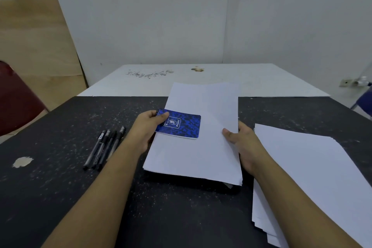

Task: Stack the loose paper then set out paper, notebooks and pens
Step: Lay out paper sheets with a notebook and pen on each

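A white sheet of paper (203, 143) is lifted off the black table in front of me, casting a shadow under its near edge. My right hand (241, 141) pinches its right edge. A small blue spiral notebook (182, 125) rests on the sheet's left side, and my left hand (148, 127) grips its spiral end, thumb on the cover. Several black pens (104, 148) lie side by side on the table to the left of my left forearm. A stack of white paper (314, 179) lies at the right.
The black table (60, 177) has a pale chipped spot near its left edge. A white table (251, 78) adjoins it at the back, against the wall. A dark red chair (14, 96) stands at the far left.
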